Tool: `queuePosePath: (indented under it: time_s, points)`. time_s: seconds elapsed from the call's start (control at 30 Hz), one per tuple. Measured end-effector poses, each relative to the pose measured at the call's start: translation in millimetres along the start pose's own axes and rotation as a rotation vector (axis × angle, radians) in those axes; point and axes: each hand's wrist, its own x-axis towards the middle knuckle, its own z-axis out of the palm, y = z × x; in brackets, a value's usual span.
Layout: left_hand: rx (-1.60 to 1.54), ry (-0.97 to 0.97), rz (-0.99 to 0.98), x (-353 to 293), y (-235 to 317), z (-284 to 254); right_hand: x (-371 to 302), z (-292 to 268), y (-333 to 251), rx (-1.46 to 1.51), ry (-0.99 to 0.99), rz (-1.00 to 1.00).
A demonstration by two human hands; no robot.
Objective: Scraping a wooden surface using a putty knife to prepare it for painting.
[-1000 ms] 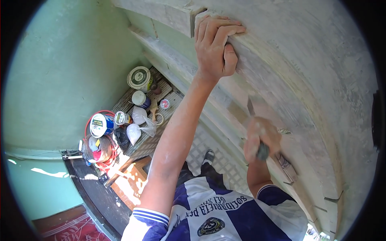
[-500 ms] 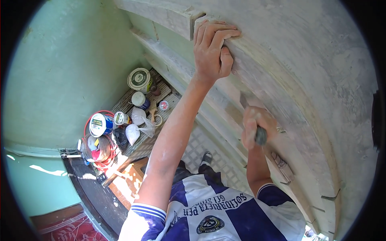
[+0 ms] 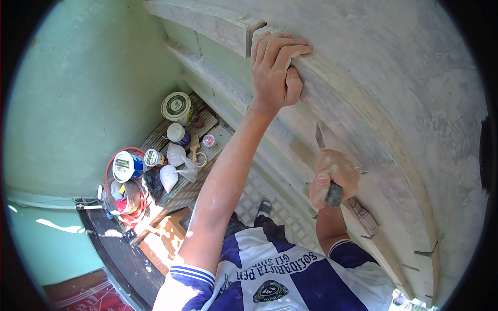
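Gripping a grey-handled putty knife [image 3: 327, 166], right hand [image 3: 333, 176] presses its narrow blade to pale moulding [image 3: 363, 119].

Single head-worn fisheye view, looking steeply down along the person's own body, close to a curved plastered moulding [image 3: 363, 119] on the right, platform [image 3: 181, 186] and paint tubs [image 3: 176, 106] seemingly well below, rim dark and bent, no second view.

bright daylight | sun patches lower left | sharp focus | fisheye bending, black rim
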Motion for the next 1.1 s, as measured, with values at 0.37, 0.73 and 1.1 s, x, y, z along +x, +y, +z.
queuePosePath:
  time_s: [0.37,0.73,1.1]
  points:
    - [0.044,-0.067,-0.097,-15,16,-9,-52,7,-23,0.031,0.079,0.11]
    - [-0.265,-0.83,-0.181,-171,61,-30,-115,23,-99,-0.305,0.496,0.434]
    - [-0.217,-0.695,-0.358,-161,42,-59,-123,77,-150,-0.353,0.791,0.46]
